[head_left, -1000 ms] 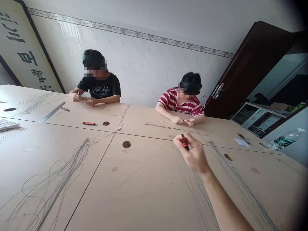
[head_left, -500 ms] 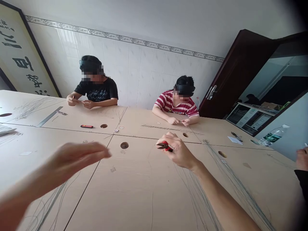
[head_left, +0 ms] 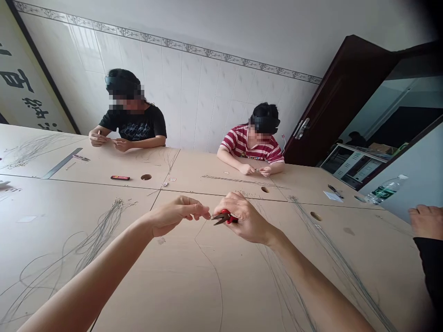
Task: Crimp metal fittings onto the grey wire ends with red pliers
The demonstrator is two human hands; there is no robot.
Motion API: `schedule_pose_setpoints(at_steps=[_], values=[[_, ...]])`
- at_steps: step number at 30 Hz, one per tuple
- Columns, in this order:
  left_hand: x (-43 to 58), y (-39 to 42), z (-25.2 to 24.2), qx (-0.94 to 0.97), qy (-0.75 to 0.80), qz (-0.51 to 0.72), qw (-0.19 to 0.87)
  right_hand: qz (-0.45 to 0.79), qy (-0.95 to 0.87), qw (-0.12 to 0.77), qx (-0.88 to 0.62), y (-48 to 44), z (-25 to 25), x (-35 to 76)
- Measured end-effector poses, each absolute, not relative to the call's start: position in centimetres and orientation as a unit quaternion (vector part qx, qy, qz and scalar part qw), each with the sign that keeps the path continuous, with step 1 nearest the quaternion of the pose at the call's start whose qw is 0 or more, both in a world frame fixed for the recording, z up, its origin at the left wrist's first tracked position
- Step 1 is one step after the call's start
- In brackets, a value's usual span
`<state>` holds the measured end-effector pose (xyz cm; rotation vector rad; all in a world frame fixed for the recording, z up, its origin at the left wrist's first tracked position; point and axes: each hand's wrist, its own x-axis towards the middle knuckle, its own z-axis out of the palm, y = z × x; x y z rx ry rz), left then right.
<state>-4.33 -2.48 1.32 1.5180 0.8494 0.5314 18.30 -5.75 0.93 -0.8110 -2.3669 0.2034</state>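
Observation:
My right hand (head_left: 244, 219) is wrapped round small red-handled pliers (head_left: 221, 216), whose dark jaws point left and look slightly apart. My left hand (head_left: 180, 213) is closed in a pinch just left of the jaw tips. A thin wire (head_left: 212, 263) rises from the table to its fingertips; the wire's very end is too small to make out. Below my right forearm lie several loose grey wires (head_left: 277, 272). Left of my left forearm, a bundle of wires (head_left: 107, 226) spreads over the table, small pale ends gathered at its top.
Two people sit across the table (head_left: 173, 281), working with their hands. Another person's hand (head_left: 427, 222) rests at the right edge. A long wire bundle (head_left: 341, 256), a water bottle (head_left: 386, 189), a red-and-black box (head_left: 120, 178), a metal ruler (head_left: 62, 163) and round table holes lie around.
My left hand has moved right from over the left side and now pinches at the wire beside the pliers. My right hand, still holding the pliers, has shifted slightly left. The view has turned slightly.

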Motion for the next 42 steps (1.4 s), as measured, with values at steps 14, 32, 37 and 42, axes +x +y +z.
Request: schedule_pose_setpoints(at_steps=[14,32,37,42], values=[[-3.0,-1.7,-0.6,0.613,0.363,0.231,0.663,0.181,-0.796,0.428,-0.389,-7.0,-0.8,17.5],[4.6,2.4,-4.0,0.543,0.409,0.361,0.638,0.630,-0.151,0.661,-0.378,-13.9,-6.1,15.0],[8.1,6.3,-4.5,0.546,0.448,0.364,0.607,0.593,-0.171,0.634,-0.466,-19.4,-6.9,19.6],[11.7,10.8,-5.9,0.562,0.499,0.372,0.545,0.474,-0.184,0.604,-0.614,-24.0,-9.3,23.8]])
